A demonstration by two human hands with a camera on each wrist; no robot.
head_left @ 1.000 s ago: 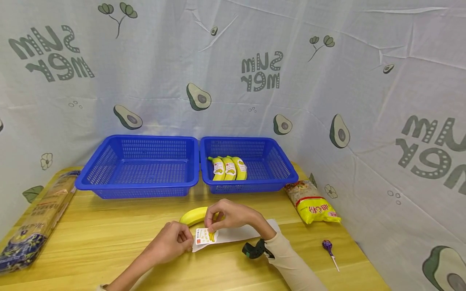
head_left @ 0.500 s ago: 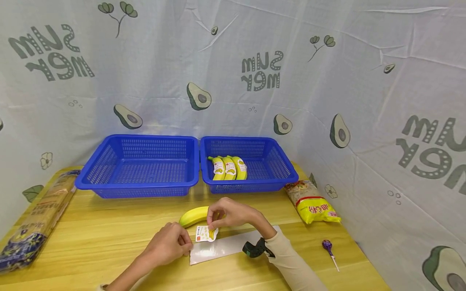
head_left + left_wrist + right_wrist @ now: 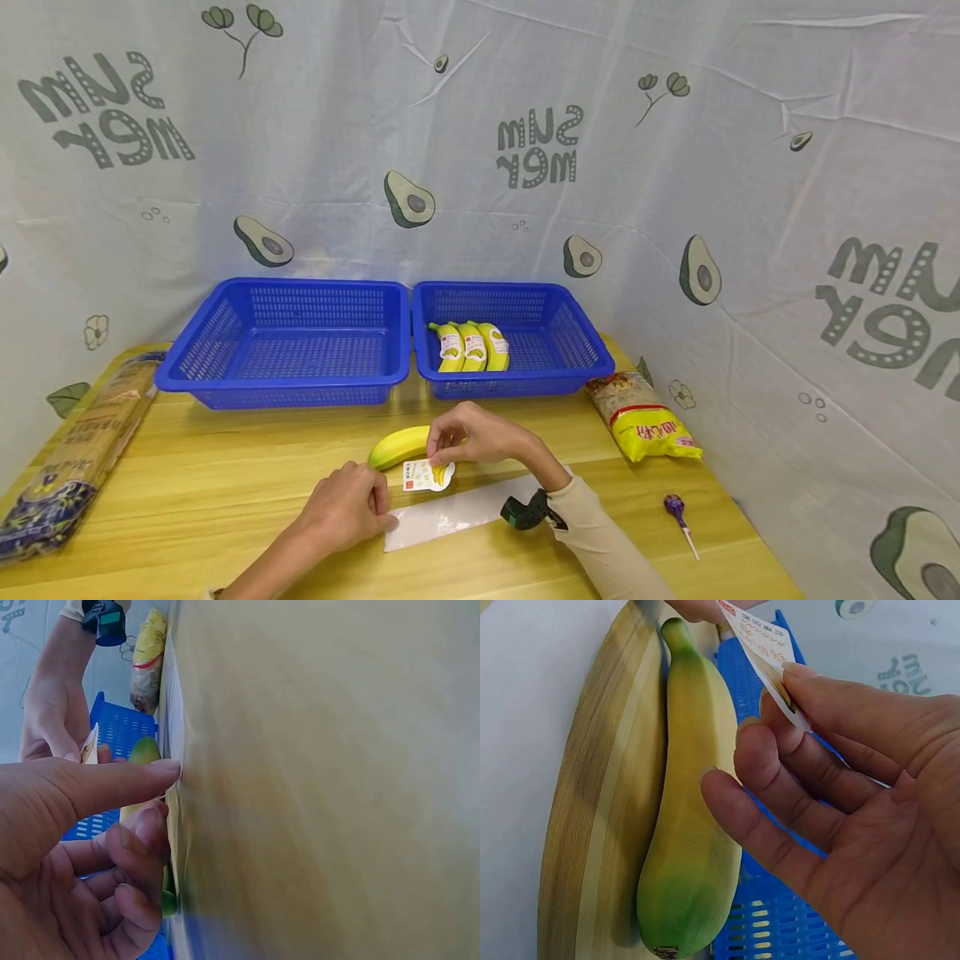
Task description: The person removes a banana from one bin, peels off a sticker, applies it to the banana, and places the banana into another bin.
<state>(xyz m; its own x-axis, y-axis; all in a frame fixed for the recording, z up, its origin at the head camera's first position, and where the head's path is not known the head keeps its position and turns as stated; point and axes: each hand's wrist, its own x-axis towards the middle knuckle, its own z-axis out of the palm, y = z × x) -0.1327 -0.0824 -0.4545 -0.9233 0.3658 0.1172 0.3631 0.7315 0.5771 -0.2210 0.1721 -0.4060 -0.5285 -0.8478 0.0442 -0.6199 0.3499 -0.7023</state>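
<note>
My right hand point(image 3: 472, 435) pinches a white sticker point(image 3: 428, 476) printed with bananas between thumb and forefinger; the right wrist view shows the sticker point(image 3: 765, 656) held up by its edge. A yellow banana point(image 3: 399, 446) with green ends lies on the table just beyond the sticker, and the right hand hides part of it in the head view. Lower on the table lies a strip of white backing paper point(image 3: 450, 511). My left hand point(image 3: 347, 508) pinches the strip's left end between thumb and forefinger, as the left wrist view also shows.
Two blue baskets point(image 3: 281, 385) stand side by side at the back; the right basket point(image 3: 517, 383) holds several labelled bananas point(image 3: 473, 346). A yellow bag point(image 3: 652, 425) and a lollipop point(image 3: 674, 505) lie at right. A long package point(image 3: 82, 450) lies along the left edge.
The sticker has come off the backing strip and moved slightly up and away in the right hand. The strip has dropped lower and flatter on the table, held by the left hand.
</note>
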